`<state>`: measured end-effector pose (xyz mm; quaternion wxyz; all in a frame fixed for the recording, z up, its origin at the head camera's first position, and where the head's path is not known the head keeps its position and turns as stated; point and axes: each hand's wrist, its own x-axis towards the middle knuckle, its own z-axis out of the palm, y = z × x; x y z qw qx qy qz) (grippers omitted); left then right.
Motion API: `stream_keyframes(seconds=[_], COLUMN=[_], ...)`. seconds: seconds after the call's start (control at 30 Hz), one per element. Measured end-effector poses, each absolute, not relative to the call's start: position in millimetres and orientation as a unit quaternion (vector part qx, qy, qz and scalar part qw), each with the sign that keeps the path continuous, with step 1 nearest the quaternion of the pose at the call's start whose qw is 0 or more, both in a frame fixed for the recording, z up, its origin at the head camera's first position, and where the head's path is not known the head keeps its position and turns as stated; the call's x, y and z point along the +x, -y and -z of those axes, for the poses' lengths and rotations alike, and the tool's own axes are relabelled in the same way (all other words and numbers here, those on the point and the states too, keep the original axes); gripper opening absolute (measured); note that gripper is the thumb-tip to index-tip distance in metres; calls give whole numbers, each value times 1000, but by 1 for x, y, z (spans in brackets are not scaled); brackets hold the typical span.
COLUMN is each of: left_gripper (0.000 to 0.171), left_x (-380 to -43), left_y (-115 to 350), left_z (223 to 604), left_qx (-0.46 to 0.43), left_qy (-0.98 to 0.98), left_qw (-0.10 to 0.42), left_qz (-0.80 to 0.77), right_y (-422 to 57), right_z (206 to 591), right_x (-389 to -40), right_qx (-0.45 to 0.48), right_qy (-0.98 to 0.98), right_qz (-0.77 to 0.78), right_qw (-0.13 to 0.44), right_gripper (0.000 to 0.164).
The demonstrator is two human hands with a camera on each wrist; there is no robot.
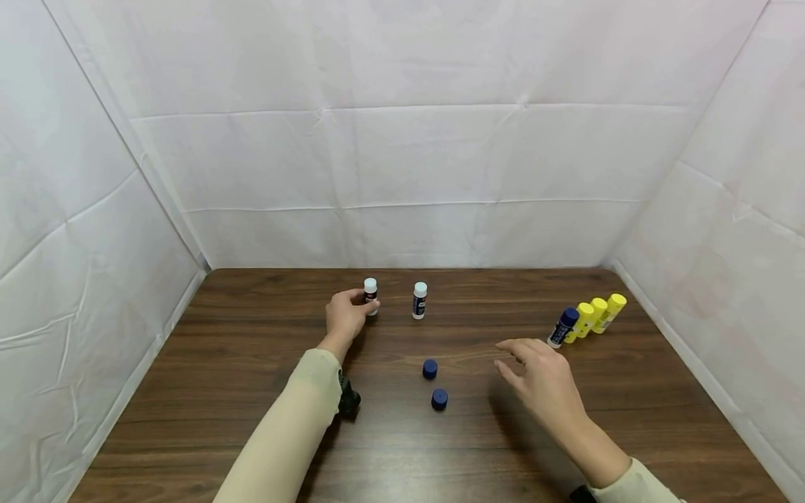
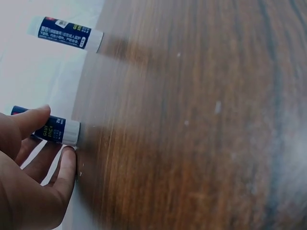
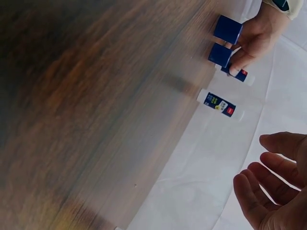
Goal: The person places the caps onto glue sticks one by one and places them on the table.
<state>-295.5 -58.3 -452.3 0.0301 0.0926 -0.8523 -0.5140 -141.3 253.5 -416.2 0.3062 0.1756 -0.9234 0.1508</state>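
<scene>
White sheeting [image 1: 402, 157] closes the left, far and right sides of a brown wood-grain table [image 1: 251, 377]. Far and left of centre, the left hand [image 1: 344, 318] pinches an upright glue stick [image 1: 370, 290] — the thumb hides part of its label. To its right stands a white-topped stick [image 1: 419, 302]; nearer sit two blue caps [image 1: 430, 369]. The right hand [image 1: 536, 377] hovers, fingers apart, near a blue-capped stick [image 1: 564, 326] and three yellow sticks [image 1: 608, 313] — these partly overlap. Both sleeves [image 1: 283, 426] run out of view.

Head view: bright, diffuse light; sheen on the wood-grain tabletop [image 1: 478, 447]; soft shadow below the right hand [image 1: 542, 384]; wide-angle stretching toward edges. Wrist views: dimmer, hazy, foreground grain blurred; white sheeting [image 2: 38, 72] washed out at left wrist.
</scene>
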Motion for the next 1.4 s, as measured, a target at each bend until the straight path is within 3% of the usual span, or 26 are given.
stream_keyframes(seconds=[0.77, 1.4], left_gripper=[43, 39], left_x=[-287, -273], left_y=[62, 69], left_z=[447, 447], left_qx=[74, 57], left_qy=[840, 825], left_qw=[38, 27], left_qz=[537, 561], right_y=[-244, -228], right_z=[418, 418], right_x=[-140, -140], right_qx=[175, 159], right_qy=[926, 941], right_qz=[-170, -187], right_qw=[290, 234], right_gripper=[29, 30])
